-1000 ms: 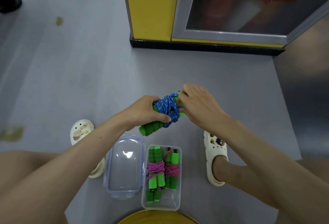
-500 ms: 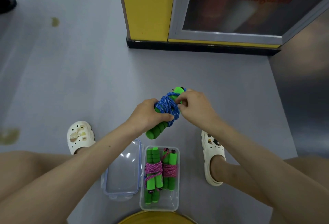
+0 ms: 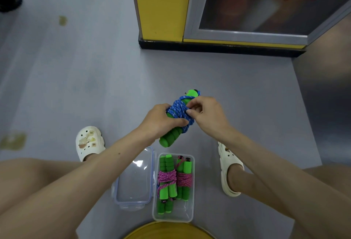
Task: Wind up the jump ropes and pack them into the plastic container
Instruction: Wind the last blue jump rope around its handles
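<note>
A blue jump rope (image 3: 179, 110) is wound around its pair of green foam handles (image 3: 169, 138), held in the air above the floor. My left hand (image 3: 159, 120) grips the handles and the coils from the left. My right hand (image 3: 206, 112) pinches the blue cord at the right side of the bundle. Below them on the floor stands the clear plastic container (image 3: 190, 214). Inside it lie two wound pink jump ropes (image 3: 167, 177) with green handles, side by side.
The container's clear lid (image 3: 133, 185) lies just left of it. My feet in white clogs (image 3: 88, 142) (image 3: 228, 168) flank the container. A yellow round object (image 3: 167, 232) is at the bottom edge. A yellow cabinet with a glass door (image 3: 228, 11) stands ahead.
The bundle has tilted more upright, its top green end now showing above the coils. My right hand has shifted from covering the top to pinching the cord at the side.
</note>
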Tool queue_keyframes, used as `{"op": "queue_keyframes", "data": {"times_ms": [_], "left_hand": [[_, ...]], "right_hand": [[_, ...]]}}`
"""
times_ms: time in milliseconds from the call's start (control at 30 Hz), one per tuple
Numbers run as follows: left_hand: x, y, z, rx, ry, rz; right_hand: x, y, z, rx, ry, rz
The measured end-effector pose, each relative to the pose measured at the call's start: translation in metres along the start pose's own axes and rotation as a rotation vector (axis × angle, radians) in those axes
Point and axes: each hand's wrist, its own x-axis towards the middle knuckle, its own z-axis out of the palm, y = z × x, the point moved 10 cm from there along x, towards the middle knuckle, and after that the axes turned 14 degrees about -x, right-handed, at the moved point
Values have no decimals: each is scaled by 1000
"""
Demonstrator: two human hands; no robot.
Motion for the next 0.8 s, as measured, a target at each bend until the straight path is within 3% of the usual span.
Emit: {"op": "queue_keyframes", "data": {"times_ms": [367, 433, 533, 600, 700, 800], "left_hand": [[3, -3, 0, -35, 21, 75], [5, 1, -5, -87, 46, 99], [3, 10, -1, -227, 31, 94], [-3, 9, 15, -305, -53, 54], [-21, 3, 40, -386, -165, 17], [-33, -5, 47, -354, -175, 20]], "right_hand": [[-1, 4, 3, 65, 70, 40], [-3, 11, -3, 247, 135, 129], [-9, 41, -12, 633, 256, 444], [-11, 49, 2, 837, 132, 606], [-20, 33, 28, 1135, -101, 602], [-33, 37, 35, 1137, -76, 597]]}}
